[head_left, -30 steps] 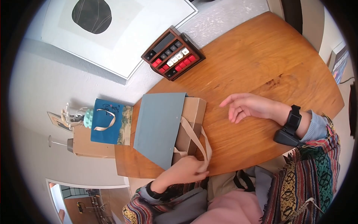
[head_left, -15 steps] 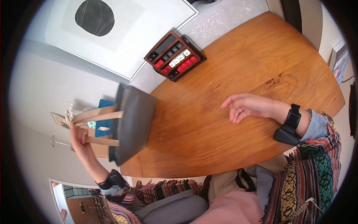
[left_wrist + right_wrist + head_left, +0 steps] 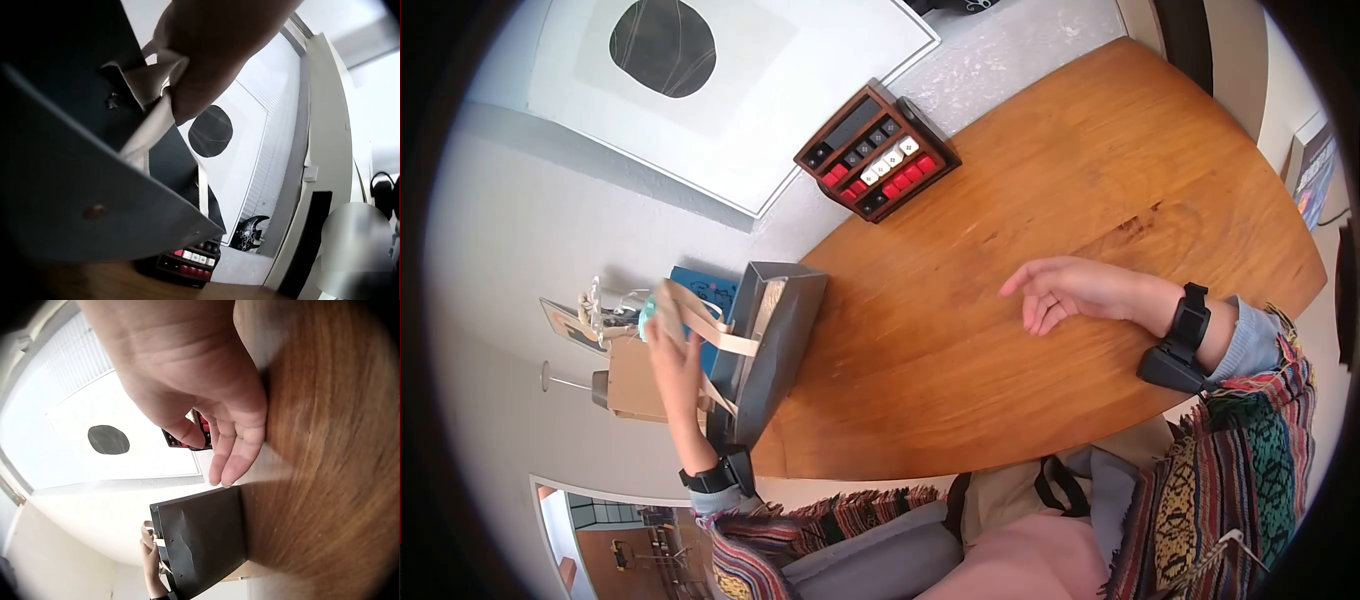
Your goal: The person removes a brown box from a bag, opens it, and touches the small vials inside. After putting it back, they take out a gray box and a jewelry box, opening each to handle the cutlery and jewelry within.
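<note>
A grey paper bag (image 3: 785,335) stands upright at the table's left end in the head view, a light-brown item showing in its mouth. My left hand (image 3: 677,365) is at its beige ribbon handles (image 3: 740,345); in the left wrist view the hand (image 3: 212,53) has a ribbon (image 3: 150,128) at its fingers. Seen from the right wrist, the bag (image 3: 206,540) stands beyond my right hand (image 3: 206,394). That hand (image 3: 1090,290) rests on the wooden table (image 3: 920,380), fingers loosely bent and holding nothing.
A wooden rack of red, white and black keycaps (image 3: 880,155) stands by the wall. Behind the grey bag are a blue bag (image 3: 708,288) and a cardboard box (image 3: 635,380). A framed picture (image 3: 730,110) is at the wall.
The grey bag was lying flat, then was lifted and swung left by its handles; it now stands upright. My left hand moved left with it. My right hand has stayed in place.
</note>
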The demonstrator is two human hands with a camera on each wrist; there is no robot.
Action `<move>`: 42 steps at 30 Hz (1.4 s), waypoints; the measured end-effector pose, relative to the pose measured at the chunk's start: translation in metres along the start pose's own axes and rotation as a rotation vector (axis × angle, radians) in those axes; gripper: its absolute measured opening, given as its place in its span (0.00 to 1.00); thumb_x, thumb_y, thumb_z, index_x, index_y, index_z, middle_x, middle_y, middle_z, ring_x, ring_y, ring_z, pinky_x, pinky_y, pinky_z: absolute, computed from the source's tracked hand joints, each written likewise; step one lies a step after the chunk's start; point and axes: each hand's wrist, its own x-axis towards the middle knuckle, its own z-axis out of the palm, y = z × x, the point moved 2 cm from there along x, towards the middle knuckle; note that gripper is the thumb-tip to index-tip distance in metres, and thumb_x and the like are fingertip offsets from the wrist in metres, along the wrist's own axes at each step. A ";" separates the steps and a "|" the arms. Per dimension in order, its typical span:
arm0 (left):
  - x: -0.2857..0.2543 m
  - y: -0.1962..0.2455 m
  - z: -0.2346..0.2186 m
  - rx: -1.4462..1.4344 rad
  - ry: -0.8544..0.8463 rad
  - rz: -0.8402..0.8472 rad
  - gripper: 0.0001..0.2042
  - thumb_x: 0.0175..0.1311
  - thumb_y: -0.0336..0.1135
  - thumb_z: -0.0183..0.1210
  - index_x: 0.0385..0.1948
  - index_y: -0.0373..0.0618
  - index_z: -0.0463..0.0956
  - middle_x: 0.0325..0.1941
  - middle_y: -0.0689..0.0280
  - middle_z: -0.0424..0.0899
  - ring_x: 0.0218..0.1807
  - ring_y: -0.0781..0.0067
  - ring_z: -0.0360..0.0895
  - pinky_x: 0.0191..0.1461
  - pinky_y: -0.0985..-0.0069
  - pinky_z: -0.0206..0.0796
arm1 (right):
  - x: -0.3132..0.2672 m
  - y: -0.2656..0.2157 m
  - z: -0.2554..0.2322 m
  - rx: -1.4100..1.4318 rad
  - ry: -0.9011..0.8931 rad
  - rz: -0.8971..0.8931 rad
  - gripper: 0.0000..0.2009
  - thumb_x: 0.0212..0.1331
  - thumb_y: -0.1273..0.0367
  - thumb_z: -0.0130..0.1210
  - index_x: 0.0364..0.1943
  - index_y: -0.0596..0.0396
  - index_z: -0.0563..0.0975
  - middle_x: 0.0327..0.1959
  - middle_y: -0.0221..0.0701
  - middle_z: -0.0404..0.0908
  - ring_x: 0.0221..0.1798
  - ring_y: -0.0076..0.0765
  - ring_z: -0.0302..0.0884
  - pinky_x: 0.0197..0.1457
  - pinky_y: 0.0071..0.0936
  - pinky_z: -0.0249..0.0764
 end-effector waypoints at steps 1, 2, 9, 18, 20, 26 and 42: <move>-0.001 0.002 -0.004 0.049 0.131 0.001 0.23 0.64 0.33 0.59 0.57 0.30 0.67 0.60 0.47 0.67 0.61 0.41 0.67 0.65 0.60 0.60 | 0.000 0.000 0.000 -0.003 -0.002 0.002 0.16 0.70 0.69 0.40 0.57 0.62 0.69 0.35 0.36 0.82 0.39 0.29 0.82 0.45 0.24 0.80; 0.001 -0.008 -0.007 0.107 0.191 -0.009 0.22 0.64 0.32 0.59 0.57 0.30 0.67 0.59 0.47 0.69 0.60 0.41 0.68 0.64 0.61 0.61 | 0.000 -0.001 0.001 -0.007 -0.007 0.004 0.16 0.70 0.70 0.40 0.57 0.62 0.69 0.35 0.36 0.82 0.39 0.29 0.82 0.45 0.24 0.80; 0.025 -0.074 -0.050 -0.196 0.416 -0.342 0.20 0.68 0.34 0.57 0.57 0.32 0.69 0.52 0.55 0.77 0.51 0.60 0.77 0.54 0.69 0.69 | -0.001 -0.003 0.002 -0.004 0.004 0.018 0.16 0.70 0.70 0.40 0.57 0.62 0.69 0.35 0.35 0.82 0.40 0.30 0.82 0.45 0.24 0.80; 0.016 -0.087 0.012 -0.414 0.327 -0.213 0.36 0.65 0.42 0.63 0.70 0.39 0.54 0.67 0.45 0.65 0.69 0.52 0.63 0.72 0.61 0.54 | -0.001 -0.001 0.002 0.003 0.018 0.029 0.16 0.70 0.70 0.40 0.57 0.61 0.70 0.34 0.35 0.82 0.40 0.30 0.82 0.46 0.25 0.80; 0.003 -0.119 0.045 0.038 0.347 -0.154 0.41 0.62 0.46 0.65 0.71 0.37 0.52 0.69 0.42 0.62 0.72 0.46 0.58 0.73 0.57 0.51 | -0.003 -0.004 0.005 -0.002 0.024 0.036 0.16 0.70 0.70 0.40 0.57 0.61 0.70 0.34 0.35 0.82 0.40 0.30 0.82 0.45 0.25 0.80; -0.073 -0.086 0.089 0.326 0.606 -0.299 0.49 0.57 0.51 0.68 0.72 0.34 0.46 0.75 0.40 0.50 0.75 0.40 0.49 0.76 0.53 0.45 | -0.002 -0.002 0.003 -0.001 0.016 0.023 0.16 0.70 0.70 0.40 0.57 0.62 0.69 0.34 0.35 0.82 0.40 0.30 0.82 0.46 0.25 0.80; -0.086 -0.144 0.316 -0.553 0.169 -0.831 0.63 0.47 0.44 0.77 0.69 0.24 0.28 0.73 0.40 0.48 0.74 0.52 0.53 0.76 0.63 0.50 | -0.008 -0.015 0.019 0.088 0.064 0.095 0.17 0.69 0.70 0.41 0.58 0.63 0.69 0.34 0.33 0.81 0.40 0.29 0.81 0.46 0.24 0.79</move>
